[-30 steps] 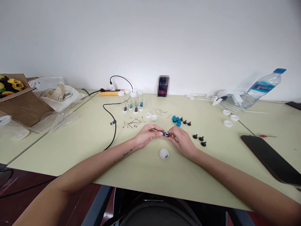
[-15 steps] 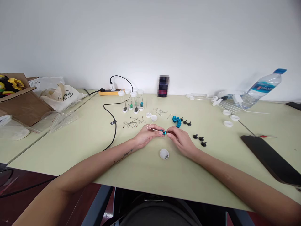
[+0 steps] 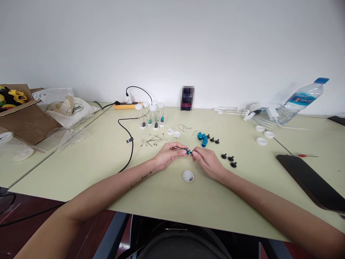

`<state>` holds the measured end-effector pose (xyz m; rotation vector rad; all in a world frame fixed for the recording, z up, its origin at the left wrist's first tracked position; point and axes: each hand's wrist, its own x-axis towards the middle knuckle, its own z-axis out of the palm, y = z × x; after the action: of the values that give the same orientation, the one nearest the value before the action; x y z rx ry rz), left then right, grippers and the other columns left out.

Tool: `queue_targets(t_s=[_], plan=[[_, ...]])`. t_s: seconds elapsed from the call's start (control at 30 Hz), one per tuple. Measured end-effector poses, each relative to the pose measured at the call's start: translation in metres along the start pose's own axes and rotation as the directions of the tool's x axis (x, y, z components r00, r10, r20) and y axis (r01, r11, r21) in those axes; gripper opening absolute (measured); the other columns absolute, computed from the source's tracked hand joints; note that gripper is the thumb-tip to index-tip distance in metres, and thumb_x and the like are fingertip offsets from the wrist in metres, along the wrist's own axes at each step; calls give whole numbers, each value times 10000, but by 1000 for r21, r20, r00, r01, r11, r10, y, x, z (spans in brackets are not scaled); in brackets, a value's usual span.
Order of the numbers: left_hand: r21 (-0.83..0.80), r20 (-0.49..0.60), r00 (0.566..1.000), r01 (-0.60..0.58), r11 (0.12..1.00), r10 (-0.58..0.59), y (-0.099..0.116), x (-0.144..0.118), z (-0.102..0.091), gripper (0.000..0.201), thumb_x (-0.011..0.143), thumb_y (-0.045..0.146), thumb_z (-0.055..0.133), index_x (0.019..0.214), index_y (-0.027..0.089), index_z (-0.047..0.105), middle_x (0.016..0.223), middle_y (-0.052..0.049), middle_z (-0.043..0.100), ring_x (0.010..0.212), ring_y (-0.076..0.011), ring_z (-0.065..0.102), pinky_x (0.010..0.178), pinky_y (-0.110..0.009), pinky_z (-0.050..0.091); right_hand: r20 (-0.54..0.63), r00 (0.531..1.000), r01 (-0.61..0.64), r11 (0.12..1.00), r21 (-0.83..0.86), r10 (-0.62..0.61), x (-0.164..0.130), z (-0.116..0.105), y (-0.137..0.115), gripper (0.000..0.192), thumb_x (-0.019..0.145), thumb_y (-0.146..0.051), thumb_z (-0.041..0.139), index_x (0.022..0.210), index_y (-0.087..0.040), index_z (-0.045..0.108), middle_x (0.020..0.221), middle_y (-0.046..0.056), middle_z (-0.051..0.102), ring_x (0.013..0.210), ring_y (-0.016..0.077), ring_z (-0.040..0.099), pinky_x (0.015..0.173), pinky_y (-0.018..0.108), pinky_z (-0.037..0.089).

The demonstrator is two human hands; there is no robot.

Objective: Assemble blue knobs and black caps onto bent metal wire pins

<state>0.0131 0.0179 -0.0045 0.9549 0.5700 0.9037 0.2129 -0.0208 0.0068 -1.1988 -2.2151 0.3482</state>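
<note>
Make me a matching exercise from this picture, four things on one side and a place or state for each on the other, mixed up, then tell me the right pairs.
Things
1. Left hand
2. Shallow white cup
3. Clear tubes
4. Water bottle

Places and states
A. Tilted, with a blue cap, far to the right
B. Standing upright toward the back, with white ends
C. Holding a small blue part
D. On the near side of the hands, with small bits inside

Right pairs: 1-C, 2-D, 3-B, 4-A
</note>
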Motion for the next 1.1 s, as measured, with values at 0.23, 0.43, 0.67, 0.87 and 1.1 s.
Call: queue_targets(t_s=[0.23, 0.43, 0.67, 0.87, 1.1], plan=[[-3, -13, 1000, 4, 1000, -5, 1, 0, 0, 270, 571, 198, 868, 785, 123, 721, 864, -52, 720, 788, -147, 665, 868, -340, 495, 11, 1000, -17, 1000, -26, 17, 0, 1, -1, 324, 999, -406, 348, 786, -215, 500, 671, 10, 585, 601, 165, 545, 575, 288, 403], [-4, -10, 1000, 19, 1000, -19, 0, 0, -2, 291, 584, 216, 866, 820, 133, 719, 844, -49, 717, 766, -162, 675, 805, -340, 510, -71, 996, 43, 998, -45, -46, 0, 4, 4, 194, 983, -364, 420, 947, -215, 539, 846, 54, 645, 748, 190, 595, 637, 304, 453], [11, 2, 1000, 7, 1000, -7, 0, 0, -1, 272, 574, 204, 868, 790, 123, 725, 847, -51, 720, 797, -159, 671, 878, -353, 493, -22, 999, 24, 999, -49, -25, -1, 3, 3, 340, 1008, -400, 335, 796, -212, 524, 707, 27, 595, 647, 172, 563, 607, 299, 431], [7, 2, 1000, 10, 1000, -10, 0, 0, -2, 271, 602, 206, 856, 827, 127, 726, 835, -49, 718, 776, -159, 674, 801, -329, 508, -88, 994, 62, 998, -30, -65, -2, 5, 3, 155, 989, -339, 425, 994, -223, 527, 910, 54, 603, 745, 170, 570, 651, 298, 455], [21, 7, 1000, -2, 1000, 2, 1, -1, 0, 260, 592, 203, 857, 807, 129, 731, 858, -41, 717, 801, -151, 672, 844, -319, 499, -73, 997, -6, 999, -51, 2, -3, 2, 0, 229, 995, -401, 391, 937, -214, 510, 835, 40, 616, 696, 169, 569, 623, 295, 433]])
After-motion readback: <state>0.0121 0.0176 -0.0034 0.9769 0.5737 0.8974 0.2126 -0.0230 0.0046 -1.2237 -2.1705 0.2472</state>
